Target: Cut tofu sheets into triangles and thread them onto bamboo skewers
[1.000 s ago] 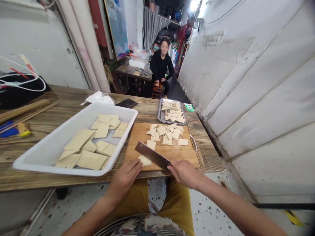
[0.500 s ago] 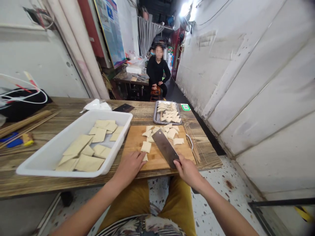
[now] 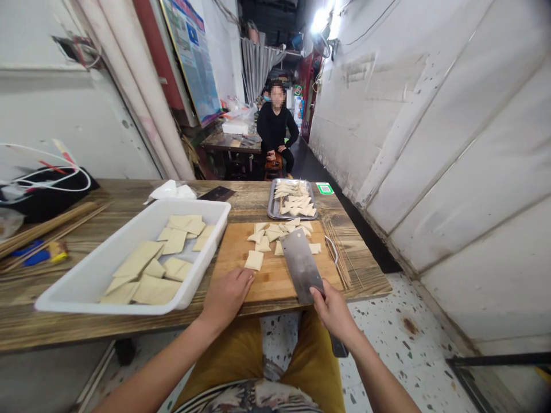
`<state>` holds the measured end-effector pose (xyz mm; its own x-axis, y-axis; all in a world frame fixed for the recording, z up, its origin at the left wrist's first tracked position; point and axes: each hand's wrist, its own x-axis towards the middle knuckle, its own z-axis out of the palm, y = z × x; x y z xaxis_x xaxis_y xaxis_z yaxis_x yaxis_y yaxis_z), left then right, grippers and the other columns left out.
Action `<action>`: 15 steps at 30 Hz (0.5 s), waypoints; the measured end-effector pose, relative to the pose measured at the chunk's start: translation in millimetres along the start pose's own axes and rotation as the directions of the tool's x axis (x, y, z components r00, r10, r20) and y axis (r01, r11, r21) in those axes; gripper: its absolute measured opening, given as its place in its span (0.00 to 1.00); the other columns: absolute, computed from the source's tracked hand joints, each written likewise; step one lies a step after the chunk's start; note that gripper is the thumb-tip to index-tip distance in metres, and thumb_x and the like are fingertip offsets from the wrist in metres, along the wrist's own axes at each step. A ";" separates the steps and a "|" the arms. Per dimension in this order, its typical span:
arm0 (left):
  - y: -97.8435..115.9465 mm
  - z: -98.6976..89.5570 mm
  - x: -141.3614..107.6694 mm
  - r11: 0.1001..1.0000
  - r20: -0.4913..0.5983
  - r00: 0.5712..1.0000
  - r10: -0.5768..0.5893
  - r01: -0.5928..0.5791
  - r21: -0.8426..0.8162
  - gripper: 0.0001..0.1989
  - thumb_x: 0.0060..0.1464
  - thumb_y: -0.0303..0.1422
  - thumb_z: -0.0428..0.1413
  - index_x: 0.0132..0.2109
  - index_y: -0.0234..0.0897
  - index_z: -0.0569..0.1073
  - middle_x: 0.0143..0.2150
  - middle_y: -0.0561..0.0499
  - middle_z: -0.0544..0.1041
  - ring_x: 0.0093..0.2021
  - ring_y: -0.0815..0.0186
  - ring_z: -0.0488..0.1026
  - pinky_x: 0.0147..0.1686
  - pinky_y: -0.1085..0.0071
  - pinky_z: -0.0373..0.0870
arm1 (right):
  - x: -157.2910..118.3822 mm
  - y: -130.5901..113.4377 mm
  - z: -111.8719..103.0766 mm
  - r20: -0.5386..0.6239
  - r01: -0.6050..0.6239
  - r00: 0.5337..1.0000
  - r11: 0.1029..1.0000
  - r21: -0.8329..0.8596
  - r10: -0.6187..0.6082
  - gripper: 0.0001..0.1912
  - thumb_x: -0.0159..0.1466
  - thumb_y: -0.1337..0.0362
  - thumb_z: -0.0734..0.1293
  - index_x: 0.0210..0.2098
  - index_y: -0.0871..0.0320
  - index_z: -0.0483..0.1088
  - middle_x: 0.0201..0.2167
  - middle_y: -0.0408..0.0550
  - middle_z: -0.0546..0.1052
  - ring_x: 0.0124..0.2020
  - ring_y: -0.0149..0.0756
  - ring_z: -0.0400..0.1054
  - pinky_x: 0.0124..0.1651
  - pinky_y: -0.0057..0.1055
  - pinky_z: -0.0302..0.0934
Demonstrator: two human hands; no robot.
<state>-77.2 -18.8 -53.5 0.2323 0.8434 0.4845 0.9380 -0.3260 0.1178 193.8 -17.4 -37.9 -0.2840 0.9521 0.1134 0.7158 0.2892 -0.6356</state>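
My right hand (image 3: 333,307) grips a cleaver (image 3: 300,261), its broad blade slanting over the right half of a wooden cutting board (image 3: 232,244). At the board's near left edge rests my left hand (image 3: 228,293), fingers together and curled; whatever lies under them is hidden. Just beyond its fingertips is a pale square piece (image 3: 253,260) that looks like tofu. Several more pale cut pieces (image 3: 275,232) are clustered at the board's far side, some partly behind the blade. Larger flat pale sheets (image 3: 157,288) lie in a white plastic tub (image 3: 196,287) on the left.
Behind the board, a metal tray (image 3: 272,207) holds skewered pale pieces. Thin wooden skewers (image 3: 340,255) lie along the board's right. A dark flat blade (image 3: 217,194) and white bag (image 3: 170,190) sit behind the tub. Farther back a person (image 3: 278,129) sits on a stool.
The cleaver has shifted right and slightly toward me, off the pieces at the left. The small piece that showed at my left fingertips is no longer visible there.
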 end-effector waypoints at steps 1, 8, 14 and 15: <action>-0.3 2.3 0.0 1.000 -0.022 1.000 0.014 -0.014 0.028 0.10 0.60 0.32 0.45 0.38 0.36 0.70 0.32 0.48 0.72 0.33 0.64 0.69 0.34 0.69 0.64 | -0.9 1.5 1.7 -0.020 -0.004 1.000 0.999 0.036 0.004 0.10 0.68 0.61 0.54 0.30 0.55 0.57 0.18 0.40 0.67 0.21 0.34 0.65 0.24 0.26 0.55; 0.6 1.7 -7.2 0.995 -0.079 0.992 0.095 -0.096 -0.007 0.09 0.59 0.31 0.46 0.43 0.36 0.69 0.38 0.45 0.74 0.38 0.61 0.69 0.40 0.64 0.66 | -5.4 7.4 8.6 -0.080 -0.014 0.996 0.980 0.200 0.031 0.11 0.66 0.58 0.56 0.28 0.54 0.57 0.16 0.39 0.65 0.19 0.34 0.64 0.21 0.25 0.54; -17.6 -2.6 -21.5 0.965 0.066 0.963 0.261 -0.258 -0.047 0.15 0.57 0.36 0.50 0.50 0.38 0.69 0.52 0.40 0.69 0.48 0.57 0.68 0.47 0.59 0.66 | -7.0 6.5 7.1 -0.039 -0.053 0.997 0.974 0.219 0.063 0.11 0.66 0.57 0.56 0.29 0.54 0.57 0.16 0.39 0.65 0.20 0.34 0.65 0.22 0.25 0.55; -22.3 -1.7 -22.0 0.955 0.086 0.951 0.296 -0.292 -0.053 0.16 0.57 0.36 0.51 0.52 0.40 0.69 0.54 0.40 0.68 0.50 0.56 0.67 0.48 0.59 0.65 | -7.0 6.2 7.0 -0.031 -0.061 0.997 0.973 0.224 0.069 0.11 0.66 0.57 0.56 0.29 0.54 0.57 0.16 0.38 0.65 0.19 0.34 0.65 0.22 0.25 0.55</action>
<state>-103.7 -30.8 -65.4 0.5204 0.7429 0.4211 0.8144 -0.5800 0.0167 195.8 -23.0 -48.0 -0.2141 0.9724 0.0924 0.5704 0.2012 -0.7964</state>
